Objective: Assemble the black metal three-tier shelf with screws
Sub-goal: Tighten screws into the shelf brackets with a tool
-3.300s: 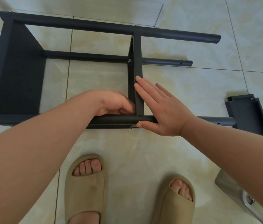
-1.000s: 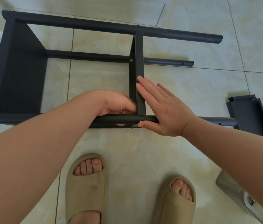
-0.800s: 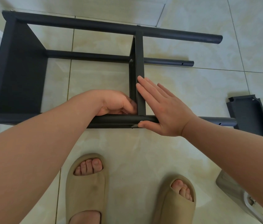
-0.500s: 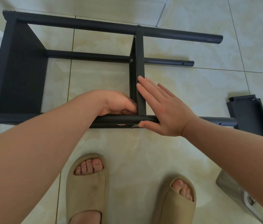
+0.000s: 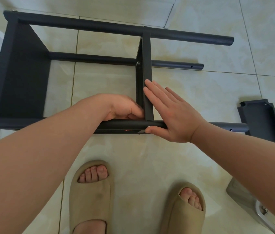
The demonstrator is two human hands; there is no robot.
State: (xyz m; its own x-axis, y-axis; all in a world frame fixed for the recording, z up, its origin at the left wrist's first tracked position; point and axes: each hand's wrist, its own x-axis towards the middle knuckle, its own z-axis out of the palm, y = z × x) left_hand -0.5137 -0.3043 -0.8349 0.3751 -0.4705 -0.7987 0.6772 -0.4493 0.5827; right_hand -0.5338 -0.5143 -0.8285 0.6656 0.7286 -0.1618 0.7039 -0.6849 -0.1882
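Hardly anything has moved: both hands stay at the same joint. The black shelf frame (image 5: 23, 73) lies on its side on the tiled floor (image 5: 201, 92). The right hand (image 5: 172, 114) rests flat, fingers straight, against the middle panel (image 5: 147, 65), thumb on the near pole (image 5: 125, 124). The left hand (image 5: 123, 108) curls into the corner opposite; whether it holds anything is hidden. A loose panel (image 5: 261, 120) lies to the right, and beige slippers (image 5: 91, 196) are below.
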